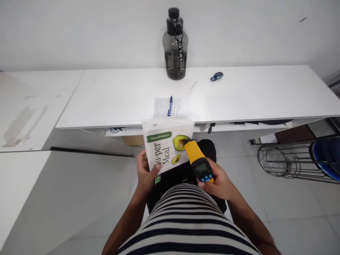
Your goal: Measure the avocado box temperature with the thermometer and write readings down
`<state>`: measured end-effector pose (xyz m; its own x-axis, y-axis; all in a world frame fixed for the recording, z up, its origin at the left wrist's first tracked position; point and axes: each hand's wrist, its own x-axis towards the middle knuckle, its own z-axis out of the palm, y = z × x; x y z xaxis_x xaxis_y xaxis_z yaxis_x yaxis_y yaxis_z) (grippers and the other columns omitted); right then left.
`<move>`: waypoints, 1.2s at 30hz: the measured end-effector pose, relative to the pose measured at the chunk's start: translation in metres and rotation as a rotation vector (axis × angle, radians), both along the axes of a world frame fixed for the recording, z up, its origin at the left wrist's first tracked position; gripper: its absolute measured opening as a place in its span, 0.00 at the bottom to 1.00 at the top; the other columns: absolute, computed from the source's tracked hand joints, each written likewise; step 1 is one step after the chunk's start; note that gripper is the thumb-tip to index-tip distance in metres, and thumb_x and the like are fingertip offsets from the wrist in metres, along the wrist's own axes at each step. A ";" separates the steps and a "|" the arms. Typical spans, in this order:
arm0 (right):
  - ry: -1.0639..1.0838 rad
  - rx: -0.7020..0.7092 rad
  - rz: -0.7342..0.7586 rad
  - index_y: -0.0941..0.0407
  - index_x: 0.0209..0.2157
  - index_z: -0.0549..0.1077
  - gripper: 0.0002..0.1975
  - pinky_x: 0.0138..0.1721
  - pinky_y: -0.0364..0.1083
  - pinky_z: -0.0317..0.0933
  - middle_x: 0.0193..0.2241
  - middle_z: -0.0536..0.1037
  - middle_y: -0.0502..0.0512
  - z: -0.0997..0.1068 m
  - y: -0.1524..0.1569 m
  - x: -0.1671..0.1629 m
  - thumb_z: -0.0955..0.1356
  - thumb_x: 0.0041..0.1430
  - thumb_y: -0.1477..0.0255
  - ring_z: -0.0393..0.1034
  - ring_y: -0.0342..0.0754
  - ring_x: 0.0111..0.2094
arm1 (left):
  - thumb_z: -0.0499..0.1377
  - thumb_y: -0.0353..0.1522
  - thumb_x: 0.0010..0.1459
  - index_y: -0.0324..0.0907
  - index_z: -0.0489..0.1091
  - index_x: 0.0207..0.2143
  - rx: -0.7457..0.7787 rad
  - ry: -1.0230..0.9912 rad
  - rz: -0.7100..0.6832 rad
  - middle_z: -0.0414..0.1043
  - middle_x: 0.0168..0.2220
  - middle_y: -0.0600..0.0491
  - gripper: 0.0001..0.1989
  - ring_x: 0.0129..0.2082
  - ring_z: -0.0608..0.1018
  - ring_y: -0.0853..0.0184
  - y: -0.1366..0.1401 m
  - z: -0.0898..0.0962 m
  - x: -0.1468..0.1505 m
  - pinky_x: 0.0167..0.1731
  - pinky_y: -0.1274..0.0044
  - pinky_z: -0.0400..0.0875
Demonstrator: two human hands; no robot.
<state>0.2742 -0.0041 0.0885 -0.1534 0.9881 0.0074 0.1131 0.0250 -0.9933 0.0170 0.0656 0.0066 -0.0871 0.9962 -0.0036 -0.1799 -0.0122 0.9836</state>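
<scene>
My left hand (147,173) grips the lower left edge of a white box (164,147) printed with avocados and the word "Meal", thumb across its front. The box is tilted in front of the desk's edge, above my lap. In my right hand (219,181) is a yellow and black infrared thermometer (199,161) with a small screen and blue buttons. Its front end points at the avocado picture, close to the box; whether they touch I cannot tell. Behind the box, a printed sheet (160,105) lies on the desk with a blue pen (170,106) on top.
A dark see-through water bottle (175,49) stands on the white desk (119,95) near the wall. Right of it lies a small dark blue object (217,76). A wire rack (289,161) with something blue in it is at the right, and another white table (26,106) adjoins at left.
</scene>
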 end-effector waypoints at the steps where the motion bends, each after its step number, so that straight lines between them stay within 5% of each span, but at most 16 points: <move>1: 0.009 -0.010 -0.070 0.53 0.45 0.72 0.16 0.28 0.42 0.62 0.29 0.72 0.47 -0.002 0.000 -0.002 0.72 0.57 0.64 0.64 0.43 0.26 | 0.72 0.45 0.46 0.46 0.63 0.52 -0.003 0.010 0.027 0.76 0.45 0.49 0.35 0.38 0.81 0.64 0.002 -0.002 -0.002 0.36 0.74 0.77; 6: -0.026 0.010 -0.506 0.52 0.45 0.69 0.17 0.29 0.43 0.62 0.28 0.70 0.46 -0.017 0.005 -0.006 0.71 0.58 0.61 0.62 0.43 0.27 | 0.71 0.41 0.49 0.46 0.64 0.49 0.051 0.042 0.135 0.75 0.41 0.53 0.28 0.35 0.78 0.68 0.013 -0.011 -0.016 0.35 0.76 0.75; 10: 0.019 -0.004 -0.638 0.53 0.45 0.69 0.18 0.32 0.44 0.63 0.30 0.71 0.47 -0.025 0.009 0.000 0.71 0.58 0.59 0.64 0.43 0.28 | 0.71 0.41 0.47 0.46 0.64 0.48 0.047 -0.013 0.233 0.75 0.43 0.54 0.28 0.38 0.78 0.67 0.018 -0.007 -0.015 0.40 0.74 0.75; 27: 0.045 -0.057 -0.722 0.53 0.43 0.70 0.19 0.36 0.47 0.63 0.30 0.73 0.48 -0.031 0.013 0.005 0.72 0.56 0.56 0.66 0.46 0.30 | 0.73 0.44 0.43 0.46 0.66 0.44 0.033 -0.087 0.280 0.77 0.43 0.52 0.30 0.40 0.79 0.65 0.017 -0.008 0.002 0.46 0.69 0.75; 36: 0.012 -0.013 -0.533 0.52 0.52 0.70 0.22 0.42 0.49 0.67 0.41 0.77 0.54 -0.048 0.017 0.014 0.69 0.60 0.57 0.71 0.48 0.36 | 0.73 0.45 0.45 0.45 0.61 0.48 0.163 0.101 0.412 0.74 0.47 0.48 0.33 0.48 0.79 0.61 0.052 -0.017 -0.012 0.55 0.63 0.72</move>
